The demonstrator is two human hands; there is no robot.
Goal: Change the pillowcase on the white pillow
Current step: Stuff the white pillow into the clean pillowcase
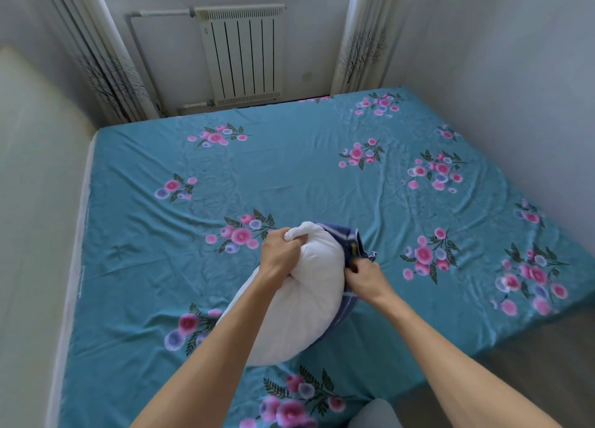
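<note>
Head view: over the bed (pixel 289 169), our left hand (pixel 283 253) clutches the pillow (pixel 299 305) corner; our right hand (pixel 365 274) pinches the blue case (pixel 349 244). The pillow looks mostly bare; casing remains.

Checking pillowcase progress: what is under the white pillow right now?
Under the soft white pillow, along its right side, shows the blue striped fabric pillowcase, pinched by the right hand. How far it runs beneath is hidden.

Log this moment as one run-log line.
left hand: grips white pillow corner | right hand: pinches blue pillowcase edge | pillowcase: mostly off pillow | surface: floral bed sheet
</note>
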